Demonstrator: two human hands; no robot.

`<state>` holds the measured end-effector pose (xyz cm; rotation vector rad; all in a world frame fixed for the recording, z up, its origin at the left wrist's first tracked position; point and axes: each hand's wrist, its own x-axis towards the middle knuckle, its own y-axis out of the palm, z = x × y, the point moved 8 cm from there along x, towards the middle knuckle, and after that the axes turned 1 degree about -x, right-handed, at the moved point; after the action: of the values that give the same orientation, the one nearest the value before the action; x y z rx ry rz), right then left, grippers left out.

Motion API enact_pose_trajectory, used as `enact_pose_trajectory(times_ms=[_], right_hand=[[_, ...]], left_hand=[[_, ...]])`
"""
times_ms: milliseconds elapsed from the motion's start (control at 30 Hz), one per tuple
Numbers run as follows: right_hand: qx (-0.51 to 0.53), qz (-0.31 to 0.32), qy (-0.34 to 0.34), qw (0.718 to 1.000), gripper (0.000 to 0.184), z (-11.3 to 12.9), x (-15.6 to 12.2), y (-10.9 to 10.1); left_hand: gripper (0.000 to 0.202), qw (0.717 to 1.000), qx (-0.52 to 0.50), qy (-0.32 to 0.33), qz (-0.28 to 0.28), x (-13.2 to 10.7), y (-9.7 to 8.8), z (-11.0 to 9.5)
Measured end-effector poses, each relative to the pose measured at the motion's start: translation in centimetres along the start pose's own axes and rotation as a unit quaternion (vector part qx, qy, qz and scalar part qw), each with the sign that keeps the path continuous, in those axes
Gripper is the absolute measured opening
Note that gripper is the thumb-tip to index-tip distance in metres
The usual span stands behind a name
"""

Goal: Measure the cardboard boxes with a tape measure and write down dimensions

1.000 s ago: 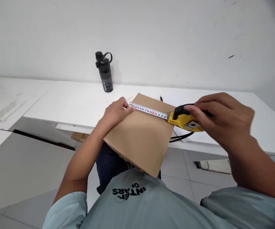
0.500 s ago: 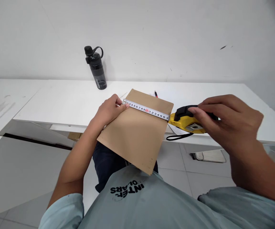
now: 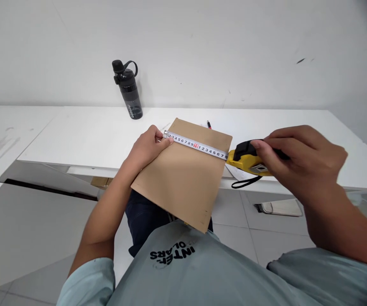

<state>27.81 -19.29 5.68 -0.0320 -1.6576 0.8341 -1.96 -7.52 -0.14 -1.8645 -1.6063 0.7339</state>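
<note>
A brown cardboard sheet [image 3: 183, 182] rests slanted between my body and the table's front edge. Across its upper part lies the white blade [image 3: 202, 147] of a tape measure, pulled out from the left edge to the right one. My left hand [image 3: 151, 146] pinches the blade's hooked end against the sheet's left edge, with the thumb on top. Just past the right edge, my right hand [image 3: 304, 161] grips the yellow and black tape measure case [image 3: 247, 158] from above. A black wrist strap [image 3: 246, 182] dangles below the case.
On the white table [image 3: 91, 140], a dark water bottle [image 3: 129, 91] stands near the wall. A pen [image 3: 209, 124] lies behind the sheet, and some paper [image 3: 239, 173] shows partly beneath the case. A pale flat object [image 3: 279, 208] is lower down at the right.
Slightly more blade shows at the case, with the mark 8 now visible after the 7. The case has tilted a little and its strap has swung right. My left hand keeps its pinch.
</note>
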Motion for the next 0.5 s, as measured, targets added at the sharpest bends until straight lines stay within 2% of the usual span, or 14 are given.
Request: enact_pose_trajectory(times_ms=[133, 267, 400, 500], right_hand=[[-0.004, -0.013, -0.001, 1.0, 0.015, 0.1, 0.2, 0.5], [-0.011, -0.031, 0.019, 0.999, 0.026, 0.2, 1.1, 2.6], [0.022, -0.043, 0.003, 0.999, 0.028, 1.3, 2.8, 6.3], [0.07, -0.045, -0.012, 0.996, 0.031, 2.7, 4.5, 9.3]], left_hand=[[0.03, 1.0, 0.016, -0.006, 0.004, 0.3, -0.3, 0.5], [0.033, 1.0, 0.014, -0.007, -0.002, 1.3, -1.6, 2.4], [0.034, 0.998, 0.031, -0.028, -0.038, 1.9, -4.7, 5.3], [0.035, 0.993, 0.088, -0.044, -0.067, 1.9, -7.6, 6.8]])
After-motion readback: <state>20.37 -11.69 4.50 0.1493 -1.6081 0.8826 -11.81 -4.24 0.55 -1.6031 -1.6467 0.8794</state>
